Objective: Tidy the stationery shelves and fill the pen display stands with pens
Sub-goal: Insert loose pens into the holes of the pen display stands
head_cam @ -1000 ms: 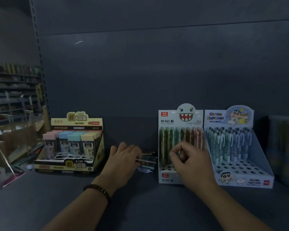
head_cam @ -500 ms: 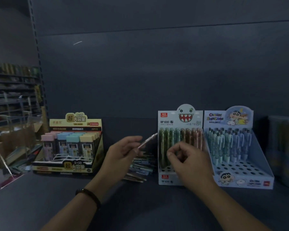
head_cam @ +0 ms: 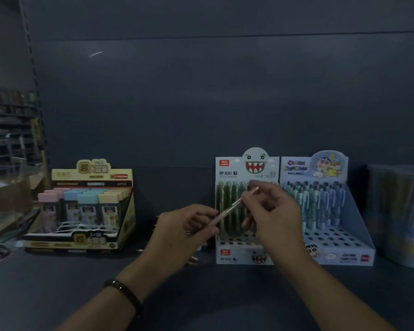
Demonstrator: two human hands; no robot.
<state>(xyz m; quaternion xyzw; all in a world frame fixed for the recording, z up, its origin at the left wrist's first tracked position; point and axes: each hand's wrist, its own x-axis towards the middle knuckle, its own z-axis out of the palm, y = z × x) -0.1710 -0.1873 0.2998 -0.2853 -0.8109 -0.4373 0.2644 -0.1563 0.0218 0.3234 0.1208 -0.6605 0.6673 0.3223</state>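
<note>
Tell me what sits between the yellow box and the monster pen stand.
In the head view: the left hand holding a pink pen, with loose pens mostly hidden behind it.

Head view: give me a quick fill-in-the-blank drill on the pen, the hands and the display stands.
1. The left hand and the right hand together hold ____ pink pen.
2. The monster-face stand sits directly to the ____ of the blue cartoon stand.
3. The front rows of holes in the blue cartoon stand are ____.
Missing words: one; left; empty.
</note>
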